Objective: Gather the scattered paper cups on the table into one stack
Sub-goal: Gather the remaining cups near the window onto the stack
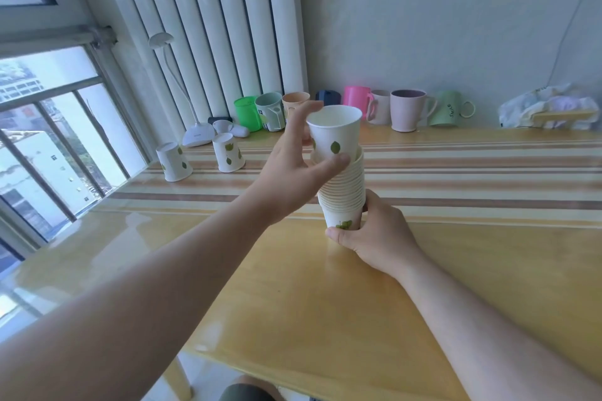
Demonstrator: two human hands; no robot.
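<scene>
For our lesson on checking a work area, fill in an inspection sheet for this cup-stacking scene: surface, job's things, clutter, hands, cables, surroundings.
Surface: glossy wooden table with a striped runner.
Job's things: stack of paper cups upright at mid-table; top cup only partly seated; two loose cups upside down near the window.
Clutter: row of mugs along the wall, desk lamp, crumpled bag.
Hands: left hand fingers grip the top cup; right hand holds the stack's base.
Cables: thin cord on the wall.
Surroundings: window, radiator pipes.
</scene>
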